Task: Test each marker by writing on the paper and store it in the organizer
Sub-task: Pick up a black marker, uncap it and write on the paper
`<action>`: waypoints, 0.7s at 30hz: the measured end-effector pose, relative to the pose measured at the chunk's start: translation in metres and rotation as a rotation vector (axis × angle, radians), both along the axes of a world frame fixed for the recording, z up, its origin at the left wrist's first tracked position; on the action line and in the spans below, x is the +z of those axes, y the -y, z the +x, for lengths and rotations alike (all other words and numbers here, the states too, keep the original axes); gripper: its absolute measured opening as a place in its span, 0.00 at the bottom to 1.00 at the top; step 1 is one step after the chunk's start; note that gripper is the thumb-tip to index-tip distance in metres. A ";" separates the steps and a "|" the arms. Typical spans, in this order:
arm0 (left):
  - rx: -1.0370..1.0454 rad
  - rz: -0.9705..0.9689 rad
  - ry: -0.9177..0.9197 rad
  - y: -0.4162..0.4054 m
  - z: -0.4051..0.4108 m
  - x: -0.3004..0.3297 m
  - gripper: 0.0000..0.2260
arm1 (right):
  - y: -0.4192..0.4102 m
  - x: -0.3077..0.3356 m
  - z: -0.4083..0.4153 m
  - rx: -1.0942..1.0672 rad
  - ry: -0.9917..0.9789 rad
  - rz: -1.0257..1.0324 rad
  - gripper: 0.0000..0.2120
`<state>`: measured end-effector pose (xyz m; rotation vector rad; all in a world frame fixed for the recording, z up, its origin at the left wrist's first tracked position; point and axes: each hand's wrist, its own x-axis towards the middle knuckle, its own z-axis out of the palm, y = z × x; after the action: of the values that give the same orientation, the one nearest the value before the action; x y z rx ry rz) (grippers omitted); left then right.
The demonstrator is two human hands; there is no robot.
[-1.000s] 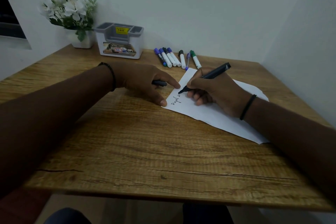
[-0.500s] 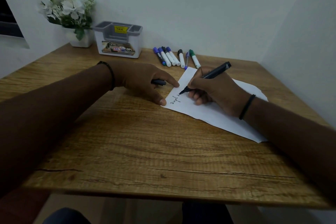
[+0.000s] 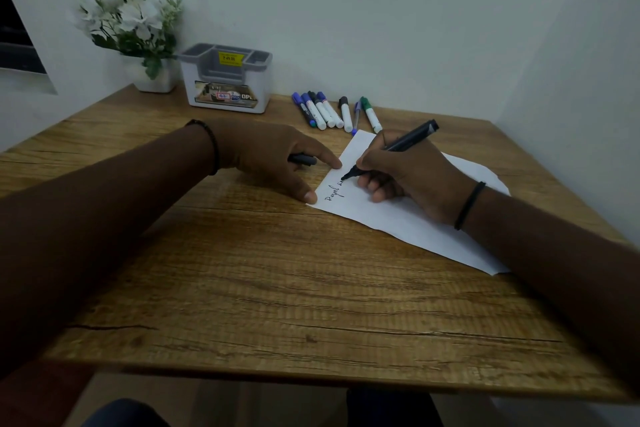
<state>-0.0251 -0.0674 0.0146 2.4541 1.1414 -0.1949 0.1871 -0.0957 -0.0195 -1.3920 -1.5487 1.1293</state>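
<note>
A wooden table (image 3: 242, 288) set into a pale-walled corner carries the scene, with a white sheet of paper (image 3: 398, 218) lying angled at its right side. At the back, near the wall, a grey-and-white organizer (image 3: 227, 87) bearing a yellow price sticker stands just beside a small white pot of white flowers (image 3: 128, 21). The left hand (image 3: 270, 156) presses index finger and thumb onto the sheet's left edge while its curled fingers close around a dark cap (image 3: 303, 159), apparently the marker's own, though most of it is hidden under the palm. The right hand (image 3: 408, 177) grips a black marker (image 3: 401, 144), tilted with its tip touching the paper at the end of a short line of handwriting (image 3: 335, 191). Behind the sheet's far corner, a loose row of capped markers (image 3: 334, 113), blue, black and green among them, lies on the table, well apart from the organizer. A thin black band circles each wrist.
</note>
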 end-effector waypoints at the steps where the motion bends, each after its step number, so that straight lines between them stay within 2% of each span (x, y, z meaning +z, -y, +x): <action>1: 0.007 -0.003 0.006 0.000 0.000 0.000 0.29 | 0.000 0.000 0.000 0.000 -0.001 0.000 0.07; 13: 0.011 0.004 0.038 -0.007 -0.001 -0.002 0.29 | 0.001 0.001 -0.003 -0.013 -0.006 -0.016 0.03; 17: 0.011 -0.001 0.016 -0.011 -0.001 -0.004 0.28 | 0.001 0.001 0.000 -0.060 -0.014 0.003 0.12; 21: 0.010 -0.024 0.011 -0.012 0.000 -0.005 0.29 | 0.001 0.002 -0.002 -0.030 -0.001 -0.010 0.07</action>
<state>-0.0248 -0.0549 0.0100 2.4249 1.1403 -0.1903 0.1854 -0.0969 -0.0175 -1.4161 -1.5185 1.1215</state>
